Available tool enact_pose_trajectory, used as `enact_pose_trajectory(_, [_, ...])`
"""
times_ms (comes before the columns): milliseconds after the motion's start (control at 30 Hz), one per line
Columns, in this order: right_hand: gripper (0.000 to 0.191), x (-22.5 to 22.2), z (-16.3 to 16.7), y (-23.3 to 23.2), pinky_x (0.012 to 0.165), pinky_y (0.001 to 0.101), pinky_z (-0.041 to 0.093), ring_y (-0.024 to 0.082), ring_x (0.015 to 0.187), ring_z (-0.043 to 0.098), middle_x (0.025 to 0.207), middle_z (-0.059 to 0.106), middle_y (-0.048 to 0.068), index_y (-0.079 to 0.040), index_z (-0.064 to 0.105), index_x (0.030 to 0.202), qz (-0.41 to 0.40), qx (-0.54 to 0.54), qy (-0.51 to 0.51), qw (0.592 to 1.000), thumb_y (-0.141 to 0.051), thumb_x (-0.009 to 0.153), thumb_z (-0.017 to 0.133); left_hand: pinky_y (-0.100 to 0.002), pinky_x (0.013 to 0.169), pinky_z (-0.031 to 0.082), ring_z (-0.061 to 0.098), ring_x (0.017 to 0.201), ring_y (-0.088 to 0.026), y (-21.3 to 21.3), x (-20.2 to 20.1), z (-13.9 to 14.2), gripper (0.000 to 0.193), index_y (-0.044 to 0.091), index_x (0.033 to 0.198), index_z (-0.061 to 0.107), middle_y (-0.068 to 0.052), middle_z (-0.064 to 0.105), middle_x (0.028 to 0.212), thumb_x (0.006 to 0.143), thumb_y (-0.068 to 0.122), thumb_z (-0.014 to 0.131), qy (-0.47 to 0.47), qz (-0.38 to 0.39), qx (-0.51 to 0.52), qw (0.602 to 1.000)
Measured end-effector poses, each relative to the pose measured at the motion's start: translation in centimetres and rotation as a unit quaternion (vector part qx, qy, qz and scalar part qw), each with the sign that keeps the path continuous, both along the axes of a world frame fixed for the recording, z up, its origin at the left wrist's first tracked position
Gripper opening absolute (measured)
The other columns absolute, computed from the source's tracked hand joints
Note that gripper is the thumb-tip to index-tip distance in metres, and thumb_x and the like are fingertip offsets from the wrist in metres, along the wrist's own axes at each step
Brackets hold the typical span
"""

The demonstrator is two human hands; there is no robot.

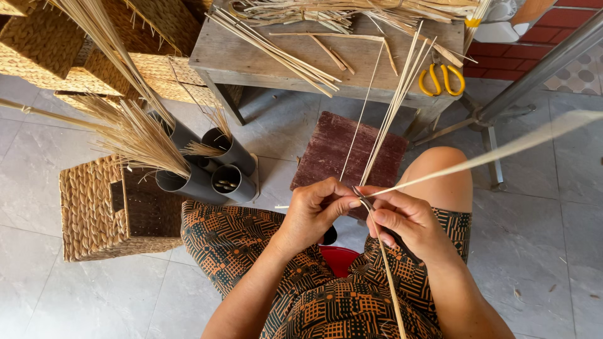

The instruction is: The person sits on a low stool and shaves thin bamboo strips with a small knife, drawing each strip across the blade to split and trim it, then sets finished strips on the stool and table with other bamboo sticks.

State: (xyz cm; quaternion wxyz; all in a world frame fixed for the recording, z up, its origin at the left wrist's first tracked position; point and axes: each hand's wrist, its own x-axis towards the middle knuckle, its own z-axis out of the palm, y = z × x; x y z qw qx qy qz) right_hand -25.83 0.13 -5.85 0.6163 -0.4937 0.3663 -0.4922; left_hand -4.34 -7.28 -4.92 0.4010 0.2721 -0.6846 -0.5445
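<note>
My left hand & right hand pinch thin reed strips together over my lap, fingertips touching. Strips fan up twd the wooden bench; one flat strip runs right. Yellow-handled scissors on bench edge, grey tubes w/ reeds at left.

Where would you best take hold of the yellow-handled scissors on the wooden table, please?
Grip the yellow-handled scissors by their two handle loops, coming from the table's near edge: the loops lie flat at that edge and point towards the person, while the blades point away under loose straw.
</note>
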Motion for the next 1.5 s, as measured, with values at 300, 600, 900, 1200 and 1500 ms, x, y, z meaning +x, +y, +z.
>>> enact_pose_trajectory(300, [0.042, -2.1, -0.6, -0.4, 0.048, 0.0249, 0.041, 0.013, 0.053, 0.049, 0.07, 0.059, 0.007, 0.002, 0.061, 0.142, 0.031, 0.015, -0.127, 0.991, -0.016, 0.104, 0.063, -0.023, 0.061, 0.052, 0.062, 0.07, -0.004, -0.3, 2.5, -2.0, 0.011, 0.003, 0.094, 0.073, 0.0, 0.072, 0.078, 0.093, 0.013, 0.076, -0.063, 0.073, 0.0, 0.995])
enact_pose_trajectory(600, [0.045, -3.3, -2.9, -4.1, 0.047, 0.0244, 0.04, 0.011, 0.053, 0.048, 0.074, 0.055, 0.003, -0.004, 0.057, 0.143, -0.026, 0.099, -0.16, 0.982, -0.017, 0.1, 0.062, -0.023, 0.056, 0.047, 0.054, 0.064, -0.003, -2.6, 0.6, -5.1, 0.01, 0.003, 0.092, 0.073, 0.002, 0.064, 0.069, 0.094, 0.012, 0.077, -0.034, 0.099, 0.034, 0.994])
enact_pose_trajectory(900, [0.054, -1.2, -2.5, -3.7, 0.045, 0.0206, 0.039, 0.008, 0.05, 0.047, 0.067, 0.057, 0.005, -0.007, 0.05, 0.15, 0.013, 0.09, -0.076, 0.993, -0.024, 0.1, 0.061, -0.022, 0.061, 0.05, 0.058, 0.068, -0.002, -3.5, -0.6, -5.7, 0.009, 0.004, 0.094, 0.073, 0.003, 0.068, 0.074, 0.094, 0.013, 0.076, -0.028, 0.079, 0.04, 0.996])
enact_pose_trajectory(1200, [0.039, -0.9, -3.3, -4.3, 0.044, 0.0216, 0.04, 0.01, 0.049, 0.047, 0.068, 0.059, 0.008, -0.005, 0.06, 0.139, 0.001, 0.118, -0.069, 0.991, -0.015, 0.101, 0.058, -0.023, 0.063, 0.053, 0.061, 0.07, -0.003, -3.9, 1.5, -6.9, 0.009, 0.003, 0.096, 0.071, 0.003, 0.069, 0.078, 0.095, 0.012, 0.073, -0.023, 0.051, 0.064, 0.996])
enact_pose_trajectory(1500, [0.037, -3.0, -5.3, -5.4, 0.045, 0.0238, 0.041, 0.012, 0.052, 0.048, 0.07, 0.057, 0.006, -0.007, 0.063, 0.137, 0.003, 0.11, -0.126, 0.986, -0.015, 0.101, 0.062, -0.025, 0.057, 0.046, 0.051, 0.064, -0.004, -4.1, 0.6, -8.8, 0.011, 0.004, 0.093, 0.071, 0.0, 0.064, 0.069, 0.096, 0.014, 0.075, -0.073, 0.118, 0.056, 0.989])
